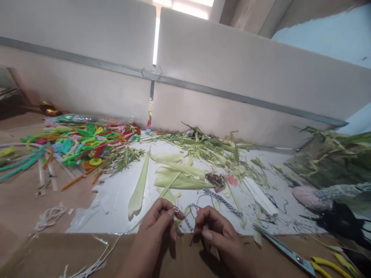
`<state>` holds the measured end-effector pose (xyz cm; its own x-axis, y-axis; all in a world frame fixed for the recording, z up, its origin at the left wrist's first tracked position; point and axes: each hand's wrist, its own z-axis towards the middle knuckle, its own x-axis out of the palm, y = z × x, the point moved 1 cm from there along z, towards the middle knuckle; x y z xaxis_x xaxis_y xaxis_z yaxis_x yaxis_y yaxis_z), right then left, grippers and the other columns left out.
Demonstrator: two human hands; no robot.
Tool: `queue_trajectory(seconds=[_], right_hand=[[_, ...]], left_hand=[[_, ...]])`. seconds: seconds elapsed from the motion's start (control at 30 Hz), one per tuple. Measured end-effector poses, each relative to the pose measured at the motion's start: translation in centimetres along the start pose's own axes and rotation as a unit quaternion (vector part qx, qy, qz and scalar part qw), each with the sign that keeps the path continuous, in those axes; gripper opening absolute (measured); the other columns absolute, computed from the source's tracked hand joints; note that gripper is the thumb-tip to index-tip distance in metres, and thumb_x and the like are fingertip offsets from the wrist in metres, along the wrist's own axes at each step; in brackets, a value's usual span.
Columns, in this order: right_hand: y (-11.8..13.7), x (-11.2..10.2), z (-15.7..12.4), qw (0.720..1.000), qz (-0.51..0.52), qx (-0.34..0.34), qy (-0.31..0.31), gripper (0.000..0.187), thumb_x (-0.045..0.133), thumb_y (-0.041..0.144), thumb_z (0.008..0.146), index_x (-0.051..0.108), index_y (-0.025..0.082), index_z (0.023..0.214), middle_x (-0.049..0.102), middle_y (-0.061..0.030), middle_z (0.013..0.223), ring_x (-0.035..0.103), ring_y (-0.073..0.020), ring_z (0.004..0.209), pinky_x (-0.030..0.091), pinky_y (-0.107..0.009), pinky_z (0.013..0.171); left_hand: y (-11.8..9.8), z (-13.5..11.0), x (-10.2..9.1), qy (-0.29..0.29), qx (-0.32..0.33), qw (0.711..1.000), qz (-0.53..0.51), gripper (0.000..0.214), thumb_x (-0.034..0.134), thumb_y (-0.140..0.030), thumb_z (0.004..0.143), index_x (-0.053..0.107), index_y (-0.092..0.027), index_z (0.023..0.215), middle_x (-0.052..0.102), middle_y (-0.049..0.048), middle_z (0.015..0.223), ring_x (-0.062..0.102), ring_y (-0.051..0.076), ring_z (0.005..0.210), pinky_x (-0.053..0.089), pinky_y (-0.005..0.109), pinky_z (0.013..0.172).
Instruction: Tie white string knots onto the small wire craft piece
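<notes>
My left hand (pixel 160 224) is closed in a pinch, and a small loop of white string (pixel 176 209) shows at its thumb and forefinger. My right hand (pixel 216 231) is close beside it with curled fingers; a thin dark end shows under the fingertips, but what they hold is unclear. Just beyond my hands, a black-and-white twisted cord (pixel 224 201) lies curved on the white sheet (pixel 116 202). Behind it lie pale green corn husks (pixel 182 181) with a dark brown tuft of fibres (pixel 216 180) at their right end.
Large scissors (pixel 285 249) with yellow handles lie at right. Colourful pipe cleaners (pixel 87 144) are heaped at left, near a coil of white string (pixel 51 216). Green husk scraps (pixel 199 144) line the back below the grey panel (pixel 246 69). Brown cardboard (pixel 72 251) covers the front.
</notes>
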<state>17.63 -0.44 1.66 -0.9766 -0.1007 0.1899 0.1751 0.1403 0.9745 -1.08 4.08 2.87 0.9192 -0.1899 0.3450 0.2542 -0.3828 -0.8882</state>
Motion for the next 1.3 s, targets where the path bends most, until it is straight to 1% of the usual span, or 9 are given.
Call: queue_trajectory(seconds=[0.13, 0.27, 0.43, 0.5, 0.57, 0.7, 0.9, 1.1, 1.3], right_hand=[[0.0, -0.2, 0.0, 1.0, -0.005, 0.002, -0.011, 0.04, 0.078, 0.051, 0.082, 0.066, 0.024, 0.109, 0.063, -0.0019, 0.089, 0.049, -0.0143, 0.072, 0.036, -0.024, 0.063], [0.5, -0.1, -0.1, 0.999, -0.034, -0.005, -0.025, 0.036, 0.075, 0.05, 0.085, 0.068, 0.026, 0.111, 0.063, -0.0024, 0.096, 0.054, -0.0172, 0.081, 0.039, -0.026, 0.068], [2.0, 0.8, 0.0, 0.995, -0.075, 0.006, -0.064, 0.034, 0.073, 0.04, 0.085, 0.071, 0.028, 0.117, 0.065, -0.0055, 0.116, 0.058, -0.0235, 0.102, 0.044, -0.032, 0.084], [2.4, 1.5, 0.2, 0.997, -0.044, 0.04, -0.049, 0.031, 0.072, 0.039, 0.086, 0.072, 0.027, 0.115, 0.067, -0.0062, 0.115, 0.061, -0.0234, 0.099, 0.045, -0.033, 0.083], [2.5, 2.2, 0.3, 0.998, -0.008, 0.054, -0.021, 0.029, 0.072, 0.041, 0.087, 0.074, 0.024, 0.11, 0.07, -0.0059, 0.104, 0.061, -0.0208, 0.088, 0.046, -0.031, 0.078], [2.2, 2.8, 0.4, 0.999, -0.021, 0.032, -0.013, 0.033, 0.082, 0.044, 0.08, 0.076, 0.02, 0.102, 0.068, -0.0041, 0.092, 0.058, -0.0167, 0.079, 0.043, -0.027, 0.071], [1.3, 1.3, 0.3, 0.997, -0.045, 0.032, -0.052, 0.029, 0.081, 0.044, 0.079, 0.072, 0.017, 0.081, 0.062, -0.0005, 0.069, 0.05, -0.0135, 0.063, 0.037, -0.026, 0.06], [1.9, 0.0, 1.0, 0.979, -0.194, -0.013, -0.053, 0.014, 0.072, 0.03, 0.08, 0.07, 0.017, 0.076, 0.066, -0.0017, 0.074, 0.057, -0.0176, 0.074, 0.041, -0.028, 0.068], [2.5, -0.3, 0.5, 0.962, -0.261, -0.043, -0.065, 0.02, 0.067, 0.035, 0.087, 0.066, 0.019, 0.074, 0.064, -0.0004, 0.07, 0.056, -0.0175, 0.069, 0.04, -0.028, 0.065]], left_hand=[[0.2, -0.2, 0.2, 0.026, -0.015, 0.999, -0.02, 0.011, 0.06, -0.031, 0.087, 0.061, -0.02, 0.084, 0.06, -0.0001, 0.07, 0.049, 0.013, 0.062, 0.04, 0.021, 0.057], [-0.3, -0.9, 0.2, 0.053, -0.011, 0.999, -0.006, 0.007, 0.058, -0.026, 0.083, 0.062, -0.02, 0.08, 0.055, -0.0008, 0.064, 0.049, 0.015, 0.06, 0.04, 0.021, 0.052], [-0.9, -1.2, 0.4, 0.111, 0.025, 0.994, -0.006, 0.006, 0.062, -0.023, 0.079, 0.061, -0.019, 0.074, 0.06, 0.0008, 0.069, 0.057, 0.015, 0.064, 0.045, 0.024, 0.06], [-0.9, -1.2, 0.5, 0.135, 0.016, 0.99, -0.028, 0.008, 0.063, -0.024, 0.078, 0.059, -0.019, 0.073, 0.06, 0.0011, 0.069, 0.057, 0.016, 0.063, 0.045, 0.025, 0.061], [-0.8, -1.1, 0.5, 0.14, 0.004, 0.989, -0.041, 0.009, 0.064, -0.024, 0.077, 0.059, -0.019, 0.072, 0.06, 0.0011, 0.068, 0.056, 0.015, 0.063, 0.043, 0.025, 0.061], [-0.6, -0.9, 0.4, 0.104, -0.004, 0.994, -0.022, 0.009, 0.067, -0.024, 0.075, 0.06, -0.019, 0.073, 0.057, -0.0004, 0.067, 0.053, 0.014, 0.065, 0.041, 0.022, 0.061], [-0.2, -1.0, 0.5, 0.062, -0.031, 0.998, -0.007, 0.007, 0.061, -0.026, 0.077, 0.058, -0.02, 0.075, 0.051, -0.0028, 0.059, 0.044, 0.012, 0.052, 0.034, 0.021, 0.048], [0.0, -0.7, 0.0, 0.041, -0.011, 0.999, 0.01, 0.007, 0.059, -0.026, 0.079, 0.06, -0.02, 0.079, 0.051, -0.0029, 0.057, 0.045, 0.012, 0.053, 0.036, 0.019, 0.049], [-0.3, -0.7, 0.4, 0.022, 0.002, 1.0, -0.009, 0.009, 0.06, -0.026, 0.081, 0.06, -0.019, 0.076, 0.049, -0.0036, 0.055, 0.043, 0.01, 0.051, 0.034, 0.018, 0.048]])
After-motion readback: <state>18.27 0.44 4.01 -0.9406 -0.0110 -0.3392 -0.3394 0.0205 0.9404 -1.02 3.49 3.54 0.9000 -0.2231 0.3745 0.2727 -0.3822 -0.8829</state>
